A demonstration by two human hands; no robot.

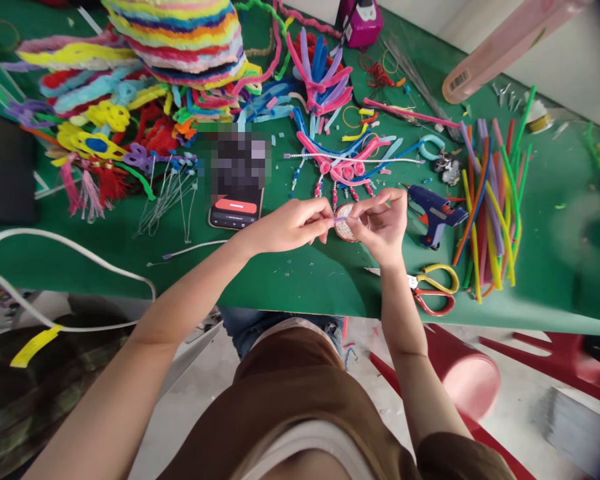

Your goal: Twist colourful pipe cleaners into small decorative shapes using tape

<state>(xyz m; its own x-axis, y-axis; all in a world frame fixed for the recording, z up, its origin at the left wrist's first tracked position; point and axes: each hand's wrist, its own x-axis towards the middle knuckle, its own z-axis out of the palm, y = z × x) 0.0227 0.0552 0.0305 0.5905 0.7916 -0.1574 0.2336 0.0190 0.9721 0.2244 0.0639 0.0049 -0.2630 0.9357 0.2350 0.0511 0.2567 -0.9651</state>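
Note:
My left hand [300, 223] is closed in a pinch on one end of a short purple pipe cleaner [341, 219]. At its other end, the thumb and forefinger of my right hand [384, 225] pinch the same piece. Just below it is a round dish [346, 231] with a reddish rim and small pale bits inside, partly covered by my right fingers. Beyond my hands lies a pink and blue pipe-cleaner piece [347, 170] with rolled pink spirals and beaded strands. A thin white cord [355, 158] crosses it.
Right of my hands are a blue glue gun [436, 212], scissors [435, 290] and a bundle of coloured pipe cleaners [495, 207]. On the left lie a phone [235, 213], wire stems [167, 200] and a large striped pipe-cleaner heap [180, 40]. A white cable loop [70, 240] hangs over the table edge.

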